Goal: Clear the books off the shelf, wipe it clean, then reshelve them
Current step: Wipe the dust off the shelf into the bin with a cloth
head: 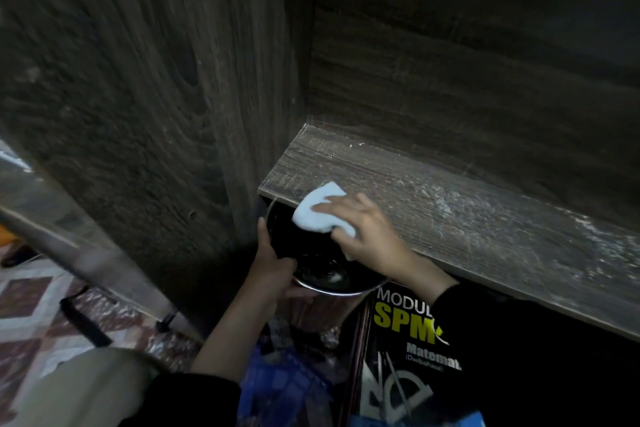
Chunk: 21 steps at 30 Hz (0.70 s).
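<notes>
Your right hand grips the cloth at the dusty shelf's front left edge. Your left hand holds a bowl by its rim just beneath. A book lies below.

A home: wooden bookshelf, patterned floor mat, schoolbook.

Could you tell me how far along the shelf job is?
Clearing looks done: the visible shelf holds no books. Wiping is in hand: the right hand holds a white cloth at the shelf's front edge, above a bowl gripped by the left hand. White dust streaks mark the board further right, and reshelving is left; a black book lies below.
</notes>
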Tool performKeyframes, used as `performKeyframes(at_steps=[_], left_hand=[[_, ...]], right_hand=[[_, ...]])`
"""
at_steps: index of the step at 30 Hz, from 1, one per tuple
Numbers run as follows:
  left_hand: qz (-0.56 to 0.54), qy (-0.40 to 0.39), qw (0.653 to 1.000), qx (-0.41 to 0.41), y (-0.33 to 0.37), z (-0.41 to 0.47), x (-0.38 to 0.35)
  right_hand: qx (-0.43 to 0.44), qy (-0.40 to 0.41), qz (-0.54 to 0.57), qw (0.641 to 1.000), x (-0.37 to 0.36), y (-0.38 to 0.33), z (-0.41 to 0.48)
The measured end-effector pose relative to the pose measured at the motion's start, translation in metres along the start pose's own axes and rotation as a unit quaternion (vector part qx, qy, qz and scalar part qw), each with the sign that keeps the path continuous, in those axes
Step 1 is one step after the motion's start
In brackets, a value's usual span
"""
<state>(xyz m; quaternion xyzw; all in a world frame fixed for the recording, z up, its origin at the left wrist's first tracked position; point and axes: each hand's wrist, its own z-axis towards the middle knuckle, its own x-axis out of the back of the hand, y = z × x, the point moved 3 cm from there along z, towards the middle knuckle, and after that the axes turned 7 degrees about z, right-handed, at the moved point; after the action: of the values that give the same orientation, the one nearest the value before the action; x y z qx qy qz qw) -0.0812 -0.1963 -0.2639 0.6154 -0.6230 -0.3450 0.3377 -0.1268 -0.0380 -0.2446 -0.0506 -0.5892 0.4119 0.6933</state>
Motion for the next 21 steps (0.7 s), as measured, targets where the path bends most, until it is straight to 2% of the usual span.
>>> performKeyframes(at_steps=[2, 4, 6, 7, 9, 11, 16, 21], left_hand=[[-0.015, 0.001, 1.000, 0.002, -0.001, 0.000, 0.003], [-0.023, 0.001, 1.000, 0.006, -0.001, 0.001, 0.006], [-0.024, 0.000, 1.000, 0.007, -0.002, 0.002, 0.008], [-0.026, 0.001, 1.000, 0.008, -0.002, 0.002, 0.009], [-0.028, 0.002, 1.000, 0.009, -0.004, 0.003, 0.009], [-0.028, -0.002, 1.000, 0.010, -0.004, 0.005, 0.008], [-0.044, -0.010, 0.999, 0.007, -0.004, 0.004, 0.006], [-0.046, -0.010, 0.999, 0.000, -0.003, 0.002, 0.007]], right_hand=[[-0.044, 0.097, 0.025, 0.994, 0.018, 0.012, 0.005], [-0.114, 0.198, 0.011, 0.973, 0.038, 0.032, 0.011], [-0.204, 0.240, -0.046, 0.948, 0.052, 0.053, 0.019], [-0.262, 0.220, -0.084, 0.936, 0.055, 0.064, 0.026], [-0.359, 0.123, -0.154, 0.912, 0.056, 0.078, 0.040], [-0.390, 0.051, -0.193, 0.899, 0.050, 0.079, 0.059], [-0.355, -0.014, -0.221, 0.908, 0.021, 0.059, 0.107], [-0.251, -0.104, -0.211, 0.939, 0.010, 0.056, 0.139]])
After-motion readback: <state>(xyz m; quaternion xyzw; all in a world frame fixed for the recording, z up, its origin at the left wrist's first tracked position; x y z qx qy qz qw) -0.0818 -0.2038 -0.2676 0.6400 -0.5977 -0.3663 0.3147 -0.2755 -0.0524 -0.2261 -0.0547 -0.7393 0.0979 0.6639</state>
